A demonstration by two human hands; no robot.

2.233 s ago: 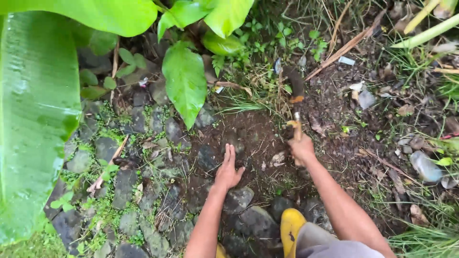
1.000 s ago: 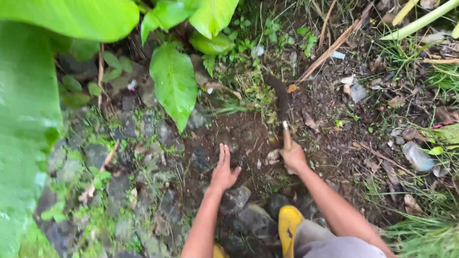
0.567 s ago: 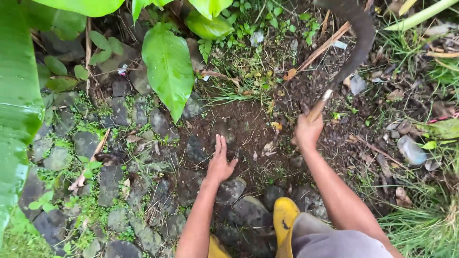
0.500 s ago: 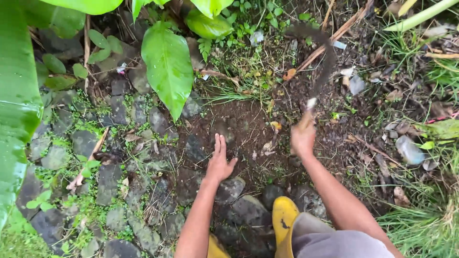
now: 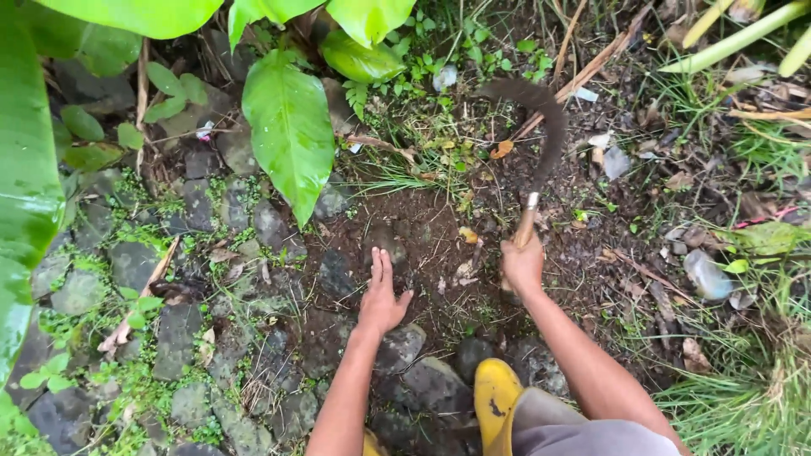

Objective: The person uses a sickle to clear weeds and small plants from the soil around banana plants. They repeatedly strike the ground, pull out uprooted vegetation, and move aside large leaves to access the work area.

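My right hand point(image 5: 521, 265) grips the wooden handle of a sickle point(image 5: 539, 135). Its dark curved blade arcs up and to the left above a tuft of grass and weeds point(image 5: 427, 156). My left hand point(image 5: 381, 297) lies flat, fingers together, on bare dark soil point(image 5: 422, 241) just left of the sickle hand. A yellow rubber boot point(image 5: 494, 397) shows below my hands, beside my grey trouser leg.
Mossy grey stones point(image 5: 194, 279) pave the ground to the left and under the boot. Large wet green leaves point(image 5: 291, 127) hang over the top left. Dry stalks, dead leaves and small litter scraps point(image 5: 701, 274) lie on the right among grass.
The sickle swung up and to the right, then came back down toward the weeds; its blade now curves over the grass tuft. My left hand stayed pressed on the soil.
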